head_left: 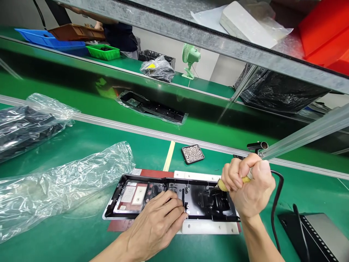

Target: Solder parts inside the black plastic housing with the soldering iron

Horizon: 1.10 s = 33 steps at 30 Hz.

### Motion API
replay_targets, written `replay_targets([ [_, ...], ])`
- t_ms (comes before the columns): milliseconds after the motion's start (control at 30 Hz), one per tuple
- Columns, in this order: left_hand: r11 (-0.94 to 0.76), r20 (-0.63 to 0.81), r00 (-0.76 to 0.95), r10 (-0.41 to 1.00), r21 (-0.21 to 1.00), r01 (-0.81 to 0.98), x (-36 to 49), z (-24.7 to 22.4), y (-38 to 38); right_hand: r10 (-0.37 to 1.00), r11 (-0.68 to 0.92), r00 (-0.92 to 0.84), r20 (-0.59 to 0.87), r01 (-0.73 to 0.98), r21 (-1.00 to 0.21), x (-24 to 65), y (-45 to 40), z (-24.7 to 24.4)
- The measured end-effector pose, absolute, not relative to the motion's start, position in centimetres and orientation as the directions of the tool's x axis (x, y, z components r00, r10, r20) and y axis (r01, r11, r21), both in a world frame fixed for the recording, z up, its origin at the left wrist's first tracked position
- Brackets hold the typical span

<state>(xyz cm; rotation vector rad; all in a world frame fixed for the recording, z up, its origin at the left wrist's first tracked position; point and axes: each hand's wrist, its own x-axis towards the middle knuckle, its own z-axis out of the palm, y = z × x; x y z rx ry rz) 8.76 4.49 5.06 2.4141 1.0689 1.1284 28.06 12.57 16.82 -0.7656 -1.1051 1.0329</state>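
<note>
A long black plastic housing (174, 217) lies open side up on a fixture with white blocks (209, 228) and a reddish board (156, 174). Over its middle rests my left hand (160, 214), fingers bent and close together, the tips down inside the housing; anything between them is too small or hidden to make out. My right hand (251, 185) is wrapped round the yellow handle of a soldering iron (223, 185). The iron points down and left into the right part of the housing, where its tip is hard to see. A black cord (276, 218) hangs beside my right wrist.
Behind the housing sits a small black tray (193, 154) of tiny metal pieces. An iron holder (257, 146) stands at the right, above a black box with a grey top (321, 233). Clear plastic bags (68, 182) lie left. A metal shelf (191, 27) crosses overhead.
</note>
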Motion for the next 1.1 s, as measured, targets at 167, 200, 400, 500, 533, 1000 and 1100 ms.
replay_targets([
  [167,-0.69,0.54,0.433,0.722,0.515,0.508,8.74,4.91,4.35,0.934,0.358,0.108,0.342,-0.283,-0.89,28.13,12.8,16.71],
  [200,-0.691,0.54,0.434,0.721,0.515,0.507,8.71,4.88,4.34,0.933,0.359,0.105,0.344,-0.284,-0.889,28.11,12.85,16.72],
  [400,-0.698,0.552,0.433,0.713,0.497,0.515,8.71,4.76,4.51,0.935,0.353,0.087,0.343,-0.289,-0.89,28.05,12.82,16.88],
  [500,-0.698,0.552,0.433,0.713,0.496,0.516,8.79,4.81,4.55,0.935,0.354,0.095,0.341,-0.287,-0.89,28.06,12.72,16.88],
  [533,-0.697,0.552,0.432,0.713,0.497,0.516,8.81,4.83,4.54,0.935,0.354,0.098,0.341,-0.288,-0.89,28.06,12.69,16.86],
  [1000,-0.695,0.545,0.436,0.716,0.507,0.509,8.66,5.03,4.37,0.942,0.335,0.096,0.322,-0.304,-0.892,28.08,12.76,16.84],
  [1100,-0.695,0.541,0.439,0.717,0.507,0.51,8.68,5.07,4.47,0.943,0.332,0.095,0.318,-0.306,-0.892,28.12,12.72,16.78],
])
